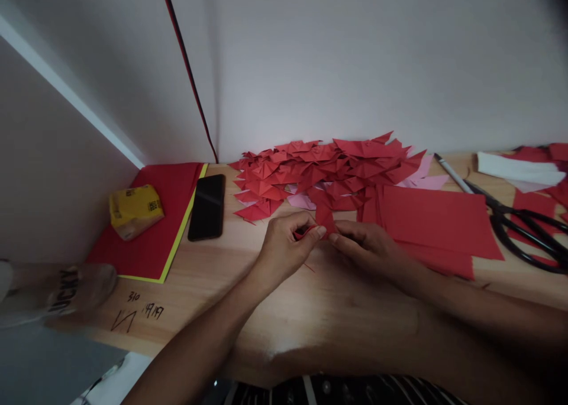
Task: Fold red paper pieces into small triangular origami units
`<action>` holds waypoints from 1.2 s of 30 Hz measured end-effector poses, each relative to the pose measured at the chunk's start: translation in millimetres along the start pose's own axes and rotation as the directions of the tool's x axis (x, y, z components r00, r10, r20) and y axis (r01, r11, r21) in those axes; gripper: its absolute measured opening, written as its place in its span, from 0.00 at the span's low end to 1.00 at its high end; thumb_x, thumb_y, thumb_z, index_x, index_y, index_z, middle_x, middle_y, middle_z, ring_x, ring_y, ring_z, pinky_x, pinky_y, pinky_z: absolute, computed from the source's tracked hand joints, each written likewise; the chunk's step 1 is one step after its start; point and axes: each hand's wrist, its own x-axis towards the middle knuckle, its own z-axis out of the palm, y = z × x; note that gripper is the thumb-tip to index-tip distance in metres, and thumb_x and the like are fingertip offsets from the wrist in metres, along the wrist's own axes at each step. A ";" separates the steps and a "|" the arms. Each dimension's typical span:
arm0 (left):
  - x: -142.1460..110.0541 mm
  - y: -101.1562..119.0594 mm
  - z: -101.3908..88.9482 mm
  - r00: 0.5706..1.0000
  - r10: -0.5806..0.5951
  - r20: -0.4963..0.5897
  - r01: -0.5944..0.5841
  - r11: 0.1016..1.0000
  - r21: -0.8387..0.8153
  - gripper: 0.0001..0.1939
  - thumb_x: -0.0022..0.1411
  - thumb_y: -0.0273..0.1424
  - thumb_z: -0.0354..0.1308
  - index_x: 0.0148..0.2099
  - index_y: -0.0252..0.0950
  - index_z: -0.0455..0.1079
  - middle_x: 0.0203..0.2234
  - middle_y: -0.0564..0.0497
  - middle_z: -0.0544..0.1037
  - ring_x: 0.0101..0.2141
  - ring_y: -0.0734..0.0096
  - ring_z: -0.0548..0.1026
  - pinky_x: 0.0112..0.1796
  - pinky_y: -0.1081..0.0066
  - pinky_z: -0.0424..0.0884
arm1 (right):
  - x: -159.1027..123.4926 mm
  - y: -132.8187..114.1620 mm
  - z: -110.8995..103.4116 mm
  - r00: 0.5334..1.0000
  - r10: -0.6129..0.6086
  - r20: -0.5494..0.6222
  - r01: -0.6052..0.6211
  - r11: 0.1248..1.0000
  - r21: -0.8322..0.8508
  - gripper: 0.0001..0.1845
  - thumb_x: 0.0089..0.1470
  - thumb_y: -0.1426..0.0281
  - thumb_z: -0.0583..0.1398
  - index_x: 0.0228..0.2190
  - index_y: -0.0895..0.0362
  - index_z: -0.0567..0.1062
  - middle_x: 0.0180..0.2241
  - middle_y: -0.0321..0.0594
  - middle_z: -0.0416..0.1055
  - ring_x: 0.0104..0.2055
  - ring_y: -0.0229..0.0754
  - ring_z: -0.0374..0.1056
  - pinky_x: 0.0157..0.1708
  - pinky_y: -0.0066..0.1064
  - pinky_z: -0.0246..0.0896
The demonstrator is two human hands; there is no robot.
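Both my hands meet over the middle of the table, gripping one small folded piece of red paper (325, 217). My left hand (288, 239) pinches its left side between thumb and fingers. On its right side, my right hand (361, 245) is closed with thumb and fingertips at the lower edge. Part of the paper is hidden by the fingers. Just behind lies a heap of folded red paper pieces (310, 165) with pointed ends, some pink ones (302, 201) among them. A stack of flat red paper sheets (439, 221) lies right of my right hand.
Black-handled scissors (528, 227) and a pen (455, 174) lie at the right, near white folded paper (517, 169). At the left are a black phone (207, 206), large red sheets (133, 257) under a yellow packet (136, 209), and a clear bottle (89, 286). A wall (355, 55) stands behind.
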 end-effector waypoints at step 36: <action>1.5 -2.5 -1.2 0.999 0.031 0.034 -0.031 1.000 -0.002 0.16 0.63 0.37 0.57 0.26 0.33 0.66 0.20 0.55 0.67 0.24 0.77 0.64 0.27 0.75 0.58 | -0.2 -0.3 -0.5 1.000 -0.001 0.004 0.001 1.000 0.021 0.13 0.60 0.67 0.51 0.24 0.55 0.64 0.19 0.31 0.59 0.22 0.34 0.56 0.23 0.28 0.49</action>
